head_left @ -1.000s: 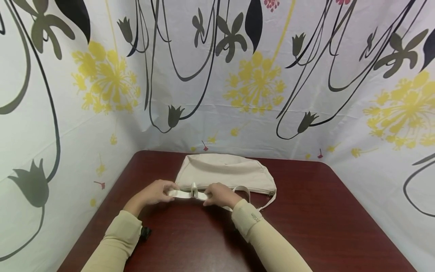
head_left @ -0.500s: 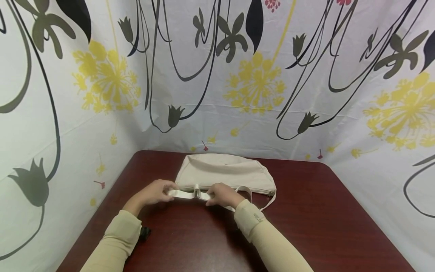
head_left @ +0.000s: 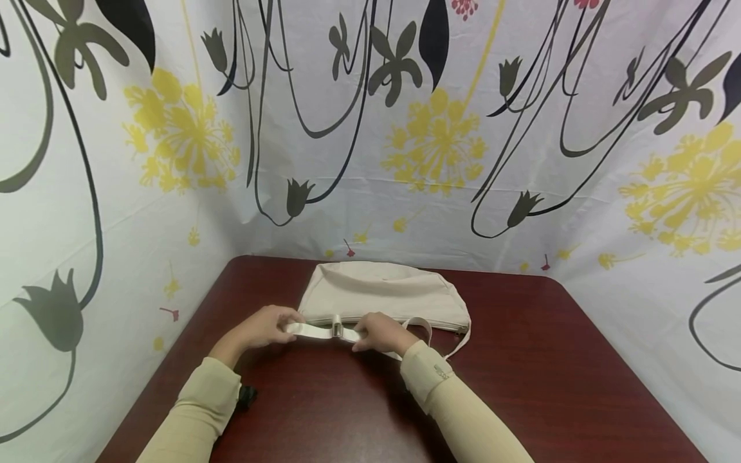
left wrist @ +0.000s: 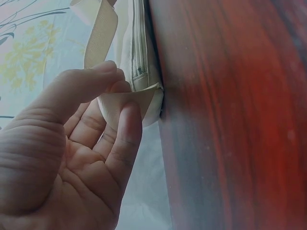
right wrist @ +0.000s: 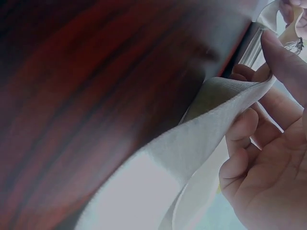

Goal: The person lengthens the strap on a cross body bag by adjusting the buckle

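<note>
A cream cloth bag lies at the far side of the table, its zipper along the near edge. In front of it, the strap is stretched between both hands. My left hand pinches the strap's left part between thumb and fingers. Further right, my right hand pinches it just past a metal slide buckle. From the right hand the strap trails off in a long twisted band in the right wrist view. Fingertips partly hide the gripped spots.
The dark red-brown table stretches toward me. A loop of strap stands by the bag's right part, beyond the right wrist. A small black object shows beside the left sleeve. Flower-printed white cloth hangs behind and at both sides.
My right hand has shifted slightly to the right, and the buckle has moved right with it. My left hand and the bag have stayed in place.
</note>
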`<state>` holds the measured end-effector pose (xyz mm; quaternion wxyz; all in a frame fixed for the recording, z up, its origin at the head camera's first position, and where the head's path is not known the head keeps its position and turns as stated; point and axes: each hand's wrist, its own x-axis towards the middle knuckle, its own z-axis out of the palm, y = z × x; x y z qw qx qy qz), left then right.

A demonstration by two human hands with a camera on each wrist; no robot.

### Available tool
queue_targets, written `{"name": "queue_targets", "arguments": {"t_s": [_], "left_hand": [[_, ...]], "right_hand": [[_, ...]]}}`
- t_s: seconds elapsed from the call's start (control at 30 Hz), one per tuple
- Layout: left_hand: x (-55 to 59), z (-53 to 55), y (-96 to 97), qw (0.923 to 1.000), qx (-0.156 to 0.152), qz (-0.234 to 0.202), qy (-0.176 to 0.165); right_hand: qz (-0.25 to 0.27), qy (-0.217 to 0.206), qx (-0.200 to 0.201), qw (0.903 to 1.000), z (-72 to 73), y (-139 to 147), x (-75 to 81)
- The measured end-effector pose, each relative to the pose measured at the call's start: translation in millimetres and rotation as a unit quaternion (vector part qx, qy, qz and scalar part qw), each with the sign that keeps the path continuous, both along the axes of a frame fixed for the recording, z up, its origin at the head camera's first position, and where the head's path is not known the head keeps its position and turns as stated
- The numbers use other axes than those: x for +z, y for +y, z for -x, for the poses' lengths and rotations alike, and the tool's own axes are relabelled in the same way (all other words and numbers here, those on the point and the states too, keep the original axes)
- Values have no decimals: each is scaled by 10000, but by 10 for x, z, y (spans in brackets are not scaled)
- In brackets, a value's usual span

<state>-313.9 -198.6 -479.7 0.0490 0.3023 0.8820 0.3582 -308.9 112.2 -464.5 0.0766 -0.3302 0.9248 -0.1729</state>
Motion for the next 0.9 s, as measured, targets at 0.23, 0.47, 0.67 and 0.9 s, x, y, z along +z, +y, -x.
{"name": "queue_targets", "arguments": {"t_s": [0.23,0.47,0.67,0.9], "left_hand": [[-28,14,-18,10000,9,41,-43],[-42,17,-11,10000,-7,1,-67],[-42,23,-5,10000,-22,26,-39],[-35,28,-1,10000,3,62,-36]], "right_hand": [[83,32,-41,10000,-7,43,-10],[98,71,-107,9999,-18,75,2],[58,49,-99,9999,-14,84,9],[78,41,-60,9999,-11,91,13]]}}
